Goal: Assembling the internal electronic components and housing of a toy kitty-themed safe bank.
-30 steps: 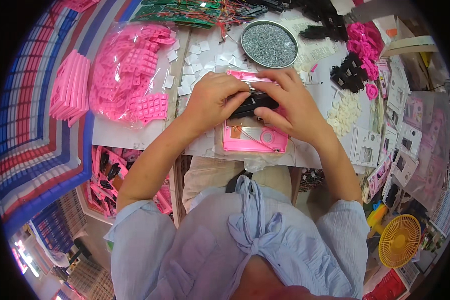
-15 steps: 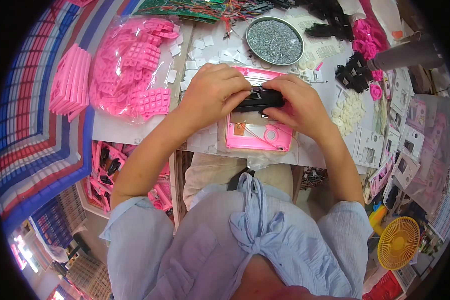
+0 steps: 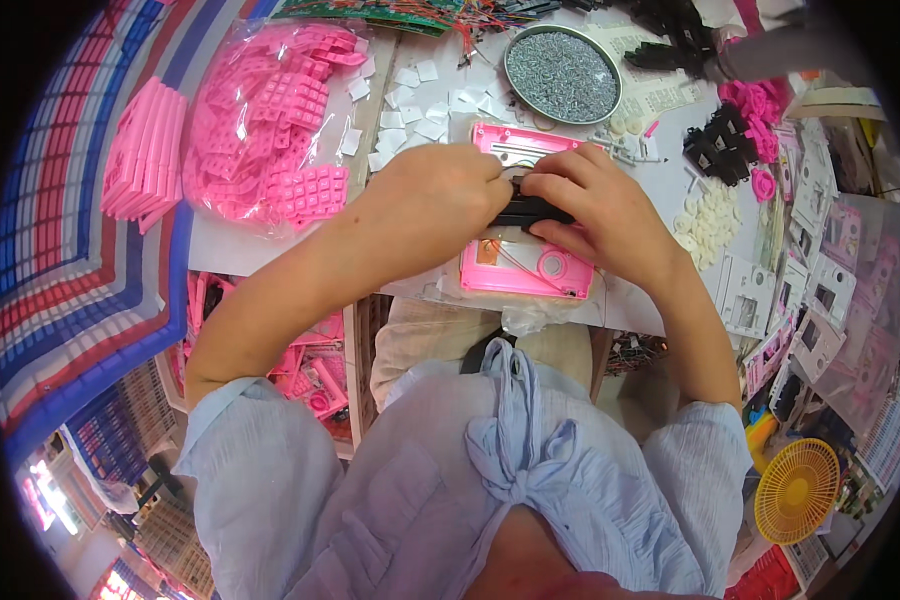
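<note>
A black plastic part [image 3: 530, 212] is held over a pink plastic casing [image 3: 482, 279], which lies open side up on the table. My right hand [image 3: 605, 205] grips the part's right end, thumb below and fingers above. Against its left end, my left hand [image 3: 448, 192] is closed, its fingertips hidden behind the knuckles. Inside the casing, thin wires and a round ring-shaped seat [image 3: 553, 264] show near the bottom edge, with metal rods near the top. Clear film sticks out under the casing.
A round tray [image 3: 513, 88] of small metal screws stands beyond the casing. A bag of pink keypads [image 3: 270, 130] and stacked pink panels [image 3: 145, 150] are at left. White round parts [image 3: 708, 225], black parts [image 3: 722, 145] and white panels [image 3: 742, 295] lie at right.
My left hand has turned and shifted right, its knuckles now covering its fingertips. My left elbow has swung outward. The black part stays over the casing in my right hand.
</note>
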Motion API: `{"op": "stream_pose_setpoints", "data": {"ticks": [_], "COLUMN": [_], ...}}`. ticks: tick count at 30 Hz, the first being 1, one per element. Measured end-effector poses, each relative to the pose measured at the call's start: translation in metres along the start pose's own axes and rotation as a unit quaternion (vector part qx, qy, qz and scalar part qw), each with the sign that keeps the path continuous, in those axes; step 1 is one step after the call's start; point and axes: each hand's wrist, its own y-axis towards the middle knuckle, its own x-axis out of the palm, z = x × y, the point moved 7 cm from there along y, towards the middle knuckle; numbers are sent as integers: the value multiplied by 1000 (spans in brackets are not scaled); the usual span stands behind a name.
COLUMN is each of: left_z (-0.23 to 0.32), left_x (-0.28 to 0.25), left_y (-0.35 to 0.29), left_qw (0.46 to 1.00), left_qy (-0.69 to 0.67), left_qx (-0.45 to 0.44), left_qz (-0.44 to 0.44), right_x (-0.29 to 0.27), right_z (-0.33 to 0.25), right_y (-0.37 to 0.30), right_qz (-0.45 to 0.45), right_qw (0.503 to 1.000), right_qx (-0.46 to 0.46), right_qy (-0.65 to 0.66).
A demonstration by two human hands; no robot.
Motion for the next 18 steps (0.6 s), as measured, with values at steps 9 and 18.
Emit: {"op": "stream_pose_setpoints", "data": {"ticks": [9,18], "left_z": [-44,-43], "left_x": [23,23], "left_y": [9,21], "left_qw": [929,939], "left_qy": [-303,-282], "left_qx": [-213,-186], "left_qz": [-11,-60], "right_x": [1,1], "right_z": [-20,-49], "right_y": [3,0], "right_qz": [-10,26], "right_qw": [993,971], "right_qx": [13,49], "right_qy": [-119,-232]}}
